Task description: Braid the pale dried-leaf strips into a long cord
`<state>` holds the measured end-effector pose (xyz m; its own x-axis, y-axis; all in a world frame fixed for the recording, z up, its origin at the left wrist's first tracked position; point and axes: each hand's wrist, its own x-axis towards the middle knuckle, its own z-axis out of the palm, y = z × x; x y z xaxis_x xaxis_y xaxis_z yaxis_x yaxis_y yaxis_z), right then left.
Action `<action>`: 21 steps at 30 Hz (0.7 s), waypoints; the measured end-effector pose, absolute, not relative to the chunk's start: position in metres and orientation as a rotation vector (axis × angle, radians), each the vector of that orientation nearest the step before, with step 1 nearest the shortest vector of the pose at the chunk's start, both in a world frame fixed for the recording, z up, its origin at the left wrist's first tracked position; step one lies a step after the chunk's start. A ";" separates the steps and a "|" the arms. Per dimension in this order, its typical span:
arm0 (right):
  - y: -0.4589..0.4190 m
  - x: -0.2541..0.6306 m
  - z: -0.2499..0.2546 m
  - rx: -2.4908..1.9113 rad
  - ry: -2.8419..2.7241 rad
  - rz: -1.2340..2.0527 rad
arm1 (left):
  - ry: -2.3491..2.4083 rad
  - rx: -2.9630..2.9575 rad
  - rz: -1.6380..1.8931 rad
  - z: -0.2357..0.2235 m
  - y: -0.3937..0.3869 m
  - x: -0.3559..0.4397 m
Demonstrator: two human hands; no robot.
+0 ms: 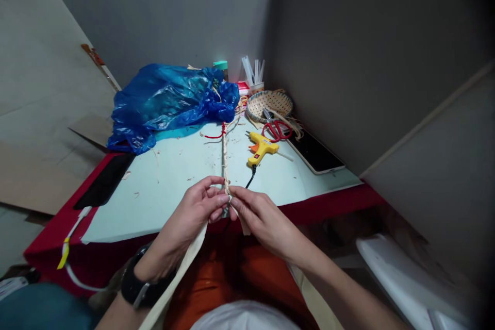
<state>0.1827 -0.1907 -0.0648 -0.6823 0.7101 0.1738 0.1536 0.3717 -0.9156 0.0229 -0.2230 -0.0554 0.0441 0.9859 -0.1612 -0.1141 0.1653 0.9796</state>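
A pale braid [225,157] runs along the table toward me, its far end tied with a red cord [213,137]. At its near end my left hand [204,198] pinches the strands between thumb and fingers. My right hand [253,209] grips the same end from the other side, fingertips almost touching the left ones. Long flat cream strips [181,273] hang from the braid over my lap, one passing beneath my left hand and another below my right. Exactly which strand each finger holds is hidden.
A yellow glue gun [261,148], red-handled scissors [277,130] and a tablet [315,152] lie to the right. Behind are a woven basket [269,105] and a blue plastic bag [174,98]. A black phone [104,181] with a cable lies at the left edge.
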 end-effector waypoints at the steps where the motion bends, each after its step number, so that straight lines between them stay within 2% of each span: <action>1: -0.193 0.184 -0.064 -0.783 -2.142 1.220 | 1.172 1.003 1.115 -0.056 -0.223 0.023; 9: -0.205 0.189 -0.062 -1.113 -2.514 0.419 | 1.298 0.995 1.007 -0.055 -0.229 0.024; 17: -0.223 0.180 -0.064 -1.035 -2.338 0.253 | 1.421 1.053 1.188 -0.065 -0.235 0.041; 21: -0.234 0.171 -0.077 -0.964 -2.271 -0.001 | 1.323 0.899 1.266 -0.064 -0.239 0.044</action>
<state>0.1706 -0.2342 -0.0765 -0.5089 0.6403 0.5754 0.6407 0.7281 -0.2436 0.0436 -0.2393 -0.0639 -0.1702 0.9686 -0.1814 -0.1390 0.1586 0.9775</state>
